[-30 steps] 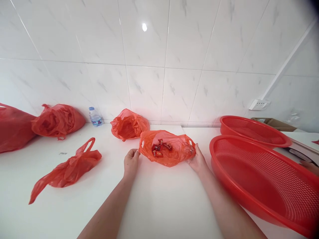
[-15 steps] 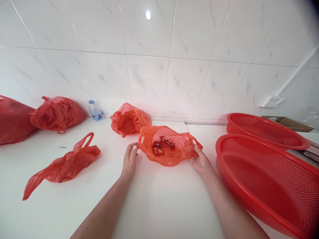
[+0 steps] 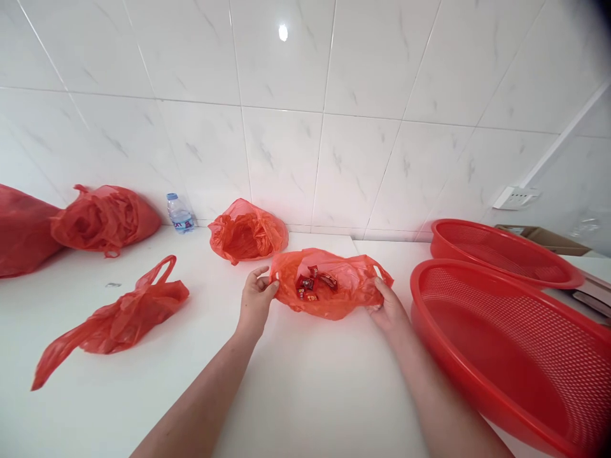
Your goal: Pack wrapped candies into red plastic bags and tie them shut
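Observation:
Between my hands lies an opened red plastic bag (image 3: 344, 299) on the white table, with several small red wrapped candies (image 3: 312, 283) inside it. My left hand (image 3: 258, 296) pinches the left edge of the bag between thumb and forefinger, the other fingers partly curled. At the opposite end, my right hand (image 3: 386, 304) grips the right edge near the handle, its fingertips partly hidden under the plastic. Just behind, against the wall, sits another red plastic bag (image 3: 248, 235) with its mouth open.
Two red perforated plastic baskets (image 3: 477, 318) stand at the right. To the left lies a crumpled red bag (image 3: 124, 318), and a full-looking red bag (image 3: 107, 219) rests farther back. A water bottle (image 3: 180, 216) stands by the tiled wall (image 3: 281, 152). A cardboard box (image 3: 548, 238) is behind the baskets.
My left hand has closed its thumb and forefinger on the bag's left edge. The bag's mouth looks flatter and slightly narrower, and it has shifted a little to the right.

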Demonstrator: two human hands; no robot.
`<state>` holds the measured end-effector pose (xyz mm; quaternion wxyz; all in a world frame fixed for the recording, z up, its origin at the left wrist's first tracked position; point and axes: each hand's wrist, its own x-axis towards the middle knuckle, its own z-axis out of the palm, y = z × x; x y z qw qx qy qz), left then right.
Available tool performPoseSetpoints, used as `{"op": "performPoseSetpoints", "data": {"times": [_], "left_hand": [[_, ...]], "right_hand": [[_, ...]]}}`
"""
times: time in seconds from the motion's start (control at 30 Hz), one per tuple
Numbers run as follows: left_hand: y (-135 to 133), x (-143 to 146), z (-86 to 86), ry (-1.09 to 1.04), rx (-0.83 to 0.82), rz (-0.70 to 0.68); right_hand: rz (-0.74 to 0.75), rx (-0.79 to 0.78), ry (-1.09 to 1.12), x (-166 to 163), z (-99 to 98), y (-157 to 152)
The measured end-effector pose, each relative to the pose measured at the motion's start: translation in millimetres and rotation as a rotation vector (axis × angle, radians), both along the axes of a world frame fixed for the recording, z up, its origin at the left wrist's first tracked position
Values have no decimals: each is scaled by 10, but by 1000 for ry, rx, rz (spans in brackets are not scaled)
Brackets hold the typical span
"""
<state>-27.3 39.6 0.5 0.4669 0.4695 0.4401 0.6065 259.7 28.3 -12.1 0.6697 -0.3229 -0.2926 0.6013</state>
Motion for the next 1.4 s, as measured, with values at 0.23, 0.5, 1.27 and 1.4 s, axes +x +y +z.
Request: {"op": "performPoseSetpoints", "data": {"times": [0.23, 0.5, 1.27, 1.4], "left_hand": [[-92, -94, -108, 163, 79, 150], [-121, -39, -159, 327, 152, 101], [396, 294, 258, 1455, 442, -94], [489, 185, 132, 1514, 433, -150]], "right_hand": [[-149, -45, -29, 21, -127, 99], [-741, -15, -891, -188, -40, -168], [-63, 23, -1543, -485, -111, -40], [12, 10, -1390, -452, -148, 39]]}}
